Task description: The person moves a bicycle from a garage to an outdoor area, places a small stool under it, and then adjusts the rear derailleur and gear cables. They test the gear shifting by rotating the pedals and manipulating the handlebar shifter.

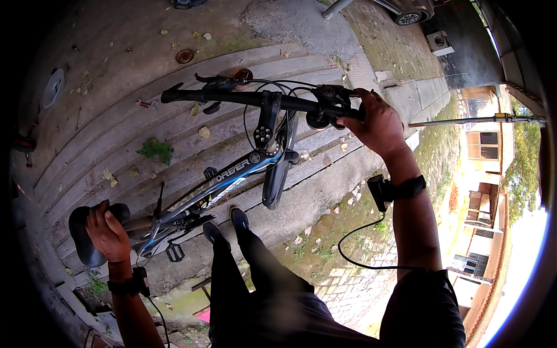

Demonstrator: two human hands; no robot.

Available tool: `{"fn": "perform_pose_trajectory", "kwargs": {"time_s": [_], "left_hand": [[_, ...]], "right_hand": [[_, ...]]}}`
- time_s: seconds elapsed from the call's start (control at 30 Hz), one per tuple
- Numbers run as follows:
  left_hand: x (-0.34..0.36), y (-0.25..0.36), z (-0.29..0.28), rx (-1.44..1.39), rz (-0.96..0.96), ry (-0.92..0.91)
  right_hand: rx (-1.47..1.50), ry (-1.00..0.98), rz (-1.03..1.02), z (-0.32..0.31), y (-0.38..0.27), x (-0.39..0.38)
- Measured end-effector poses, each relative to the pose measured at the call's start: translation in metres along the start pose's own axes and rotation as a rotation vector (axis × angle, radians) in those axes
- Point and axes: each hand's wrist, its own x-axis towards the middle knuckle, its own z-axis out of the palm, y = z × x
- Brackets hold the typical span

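Observation:
My left hand [109,233] rests on the black saddle [81,240] of a dark bicycle at the lower left, fingers curled over it. My right hand [377,123] grips the right end of the black handlebar [232,97], beside its brake and shifter parts. The bicycle frame [203,192], with blue and white markings, runs diagonally between my hands. The front tire [274,188] shows below the stem, and a pedal [174,252] hangs near my shoes. Both wrists carry strapped black devices with cables.
Concrete steps [139,110] with leaves and a small plant [155,151] lie around the bicycle. A wrench [146,103] lies on a step. A pole [464,122] crosses at the right. A parked car [409,14], a white appliance [438,43] and buildings [481,148] stand farther off.

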Motion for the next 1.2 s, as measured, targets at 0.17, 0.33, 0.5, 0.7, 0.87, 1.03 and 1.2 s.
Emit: {"fn": "perform_pose_trajectory", "kwargs": {"time_s": [0.17,0.33,0.5,0.7,0.87,1.03,1.2], "left_hand": [[0.004,0.007,-0.001,-0.016,0.023,0.046],[0.004,0.006,-0.001,-0.018,0.023,0.045],[0.002,0.002,0.000,-0.012,0.012,0.025],[0.003,0.006,-0.001,-0.011,0.012,0.041],[0.005,0.008,0.001,-0.023,0.023,0.050],[0.001,0.002,0.001,-0.001,0.003,0.021],[0.005,0.008,-0.001,-0.021,0.020,0.052]], "right_hand": [[-0.002,0.004,-0.029,0.005,0.009,-0.002],[-0.004,-0.047,0.045,0.001,0.001,0.000],[0.004,-0.014,-0.014,0.004,0.006,-0.001],[0.017,-0.054,0.034,0.002,0.000,0.001],[-0.010,-0.004,-0.028,0.004,0.009,-0.002],[0.028,-0.010,0.000,0.004,0.003,0.000],[0.010,0.003,-0.036,0.006,0.008,-0.001]]}}
